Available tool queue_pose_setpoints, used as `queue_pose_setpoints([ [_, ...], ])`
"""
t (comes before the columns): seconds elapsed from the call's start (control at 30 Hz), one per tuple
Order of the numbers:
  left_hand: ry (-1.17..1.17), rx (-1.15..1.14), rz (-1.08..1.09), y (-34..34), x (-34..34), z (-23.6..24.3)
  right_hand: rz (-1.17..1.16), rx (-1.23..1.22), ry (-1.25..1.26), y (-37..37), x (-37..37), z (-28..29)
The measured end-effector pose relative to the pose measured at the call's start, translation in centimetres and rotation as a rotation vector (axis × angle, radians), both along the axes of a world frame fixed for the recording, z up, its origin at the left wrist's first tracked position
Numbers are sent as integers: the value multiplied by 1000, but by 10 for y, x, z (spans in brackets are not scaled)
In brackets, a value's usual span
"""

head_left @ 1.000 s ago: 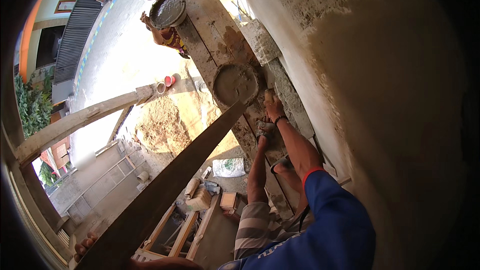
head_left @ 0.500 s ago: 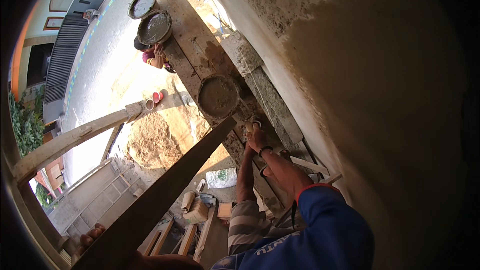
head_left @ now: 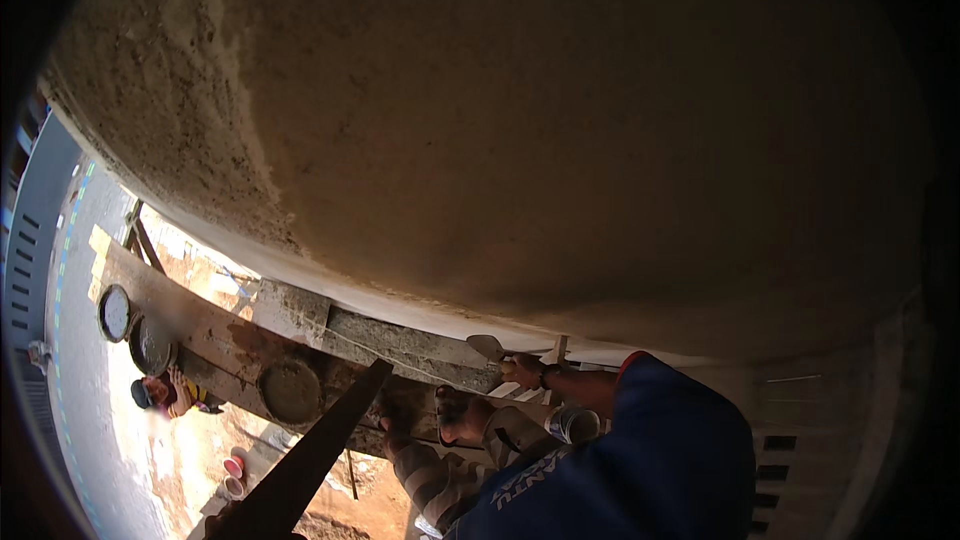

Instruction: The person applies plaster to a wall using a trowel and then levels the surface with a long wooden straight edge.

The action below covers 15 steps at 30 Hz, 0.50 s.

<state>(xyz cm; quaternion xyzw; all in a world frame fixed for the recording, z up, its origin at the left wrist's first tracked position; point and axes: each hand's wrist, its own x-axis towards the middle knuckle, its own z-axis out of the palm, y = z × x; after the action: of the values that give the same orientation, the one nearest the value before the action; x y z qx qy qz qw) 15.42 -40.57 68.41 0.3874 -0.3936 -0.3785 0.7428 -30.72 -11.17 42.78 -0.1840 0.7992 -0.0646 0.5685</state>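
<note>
In my right hand (head_left: 522, 370), by the foot of the wall, is a trowel (head_left: 486, 347); my fingers are closed on its handle and the blade points left. A long dark wooden board (head_left: 325, 440) slants up from the lower left edge toward the planks. My left hand (head_left: 224, 514) is on its lower end, only partly visible and dim, with fingers curled at the board's edge. Facing me is a broad plastered wall (head_left: 560, 160), smooth over most of its face and rough at the left. A round tub of mortar (head_left: 290, 390) rests on the planks.
The scaffold planks (head_left: 215, 340) run along the wall, high above the ground. Two more mortar tubs, one grey (head_left: 152, 343) and one paler (head_left: 115, 312), stand at their far end. A person (head_left: 165, 393) in a dark cap is below beside them. A pale bucket (head_left: 573, 425) is near my leg.
My view has swung up and right onto the wall. My right hand has come up from low by the planks, now with the trowel blade showing. The board remains in my left hand.
</note>
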Motion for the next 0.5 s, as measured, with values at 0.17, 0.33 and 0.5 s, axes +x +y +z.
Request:
queue_pose_setpoints([
  [0.17,176,23,-136,-16,-69,14,-98,-213,155,99,15,76],
  [0.33,-652,8,95,-22,-129,29,-175,-458,611,164,72,167],
  [0.5,449,75,-677,-37,-169,40,-626,-375,1030,174,106,261],
])
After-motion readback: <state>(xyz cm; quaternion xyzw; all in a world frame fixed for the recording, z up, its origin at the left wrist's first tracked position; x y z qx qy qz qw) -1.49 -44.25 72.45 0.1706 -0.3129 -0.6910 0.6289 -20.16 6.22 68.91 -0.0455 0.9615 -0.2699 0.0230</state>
